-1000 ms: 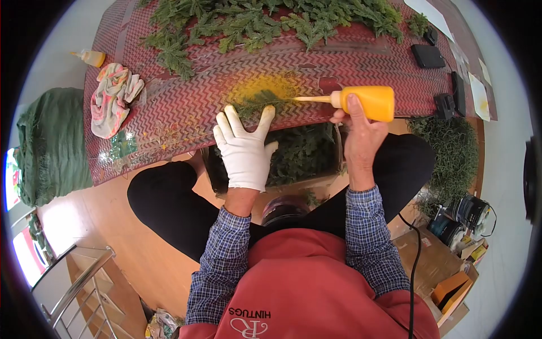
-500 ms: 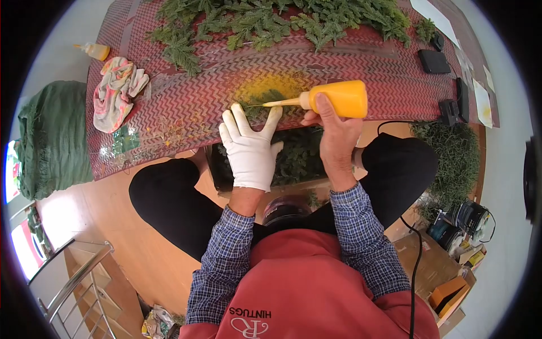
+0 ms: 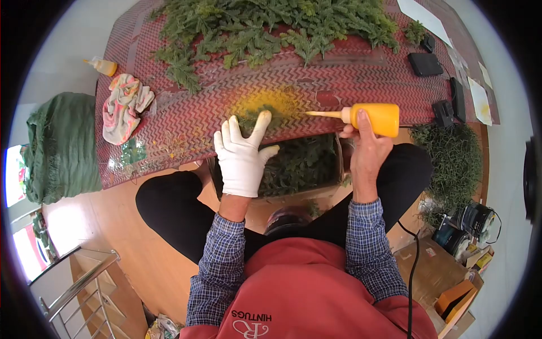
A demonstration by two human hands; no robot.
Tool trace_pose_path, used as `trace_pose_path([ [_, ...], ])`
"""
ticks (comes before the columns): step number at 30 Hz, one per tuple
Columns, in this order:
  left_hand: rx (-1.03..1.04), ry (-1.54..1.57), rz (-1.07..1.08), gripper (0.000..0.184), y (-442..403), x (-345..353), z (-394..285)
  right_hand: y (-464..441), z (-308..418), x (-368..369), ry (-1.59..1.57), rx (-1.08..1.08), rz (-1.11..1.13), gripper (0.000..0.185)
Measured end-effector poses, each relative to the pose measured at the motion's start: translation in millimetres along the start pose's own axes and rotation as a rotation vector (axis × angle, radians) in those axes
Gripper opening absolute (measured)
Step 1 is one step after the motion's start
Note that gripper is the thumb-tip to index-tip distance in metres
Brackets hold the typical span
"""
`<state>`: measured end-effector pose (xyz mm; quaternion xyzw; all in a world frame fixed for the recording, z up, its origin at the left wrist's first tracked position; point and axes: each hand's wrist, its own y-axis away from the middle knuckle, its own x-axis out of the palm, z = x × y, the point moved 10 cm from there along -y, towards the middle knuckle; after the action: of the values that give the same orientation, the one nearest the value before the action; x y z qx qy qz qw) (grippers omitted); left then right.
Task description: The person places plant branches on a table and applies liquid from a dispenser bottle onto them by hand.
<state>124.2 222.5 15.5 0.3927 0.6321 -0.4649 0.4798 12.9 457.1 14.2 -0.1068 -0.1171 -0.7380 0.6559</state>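
My left hand [image 3: 240, 161], in a white glove with yellowish fingertips, lies with its fingers stretched out. Its fingertips rest on a small green sprig [image 3: 261, 114] at the table's near edge, partly hidden under them. My bare right hand [image 3: 370, 152] is wrapped round a yellow squeeze bottle [image 3: 377, 119]. The bottle lies almost level, its long thin nozzle pointing left, a short way right of the sprig and apart from it. Yellow powder or paint [image 3: 265, 100] stains the patterned red table cover [image 3: 214, 93] around the sprig.
Many green branches [image 3: 282, 28] cover the table's far side. A stained cloth [image 3: 125, 107] and a second squeeze bottle [image 3: 104, 66] sit at left. Below the table edge, between my legs, a box of greenery [image 3: 299, 169] stands. Black devices [image 3: 425, 64] lie at right.
My right hand has drawn the bottle to the right, so its nozzle is off the sprig. My left hand has shifted slightly left, its fingers still on the sprig. The view has moved a little.
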Motion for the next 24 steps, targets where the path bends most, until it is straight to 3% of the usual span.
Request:
trace_pose_path([
  [4,0.068,-0.080,-0.164,0.053,-16,-5,14,-4,20,-11,-0.121,0.001,-0.025,0.019],
  [8,0.121,0.080,-0.169,0.037,-20,-11,16,-10,41,-29,-0.209,-0.018,-0.069,0.020],
  [11,0.215,0.199,-0.109,0.038,-1,-25,-10,-17,51,-44,-0.248,-0.054,-0.111,0.021],
  [13,0.246,0.327,0.184,0.040,6,-9,-28,-21,58,-50,-0.282,-0.074,-0.121,0.021],
  [15,0.279,0.386,0.060,0.042,-2,-20,-42,-21,61,-53,-0.280,-0.072,-0.146,0.021],
  [18,0.232,0.467,0.118,0.040,-47,-8,-41,-22,58,-55,-0.287,-0.044,-0.174,0.021],
  [19,0.261,0.326,-0.083,0.033,-77,-30,-51,-23,55,-55,-0.293,-0.032,-0.180,0.021],
  [20,0.163,0.331,0.026,0.029,-114,-20,-49,-24,54,-55,-0.298,-0.019,-0.186,0.022],
  [21,0.216,0.280,-0.071,0.032,-143,-16,-49,-25,54,-54,-0.297,-0.014,-0.181,0.022],
  [22,0.292,0.123,-0.304,0.040,-162,-17,-55,-25,54,-53,-0.294,-0.008,-0.178,0.022],
  [24,0.279,0.146,-0.202,0.052,-203,10,-59,-28,54,-52,-0.301,-0.003,-0.172,0.022],
])
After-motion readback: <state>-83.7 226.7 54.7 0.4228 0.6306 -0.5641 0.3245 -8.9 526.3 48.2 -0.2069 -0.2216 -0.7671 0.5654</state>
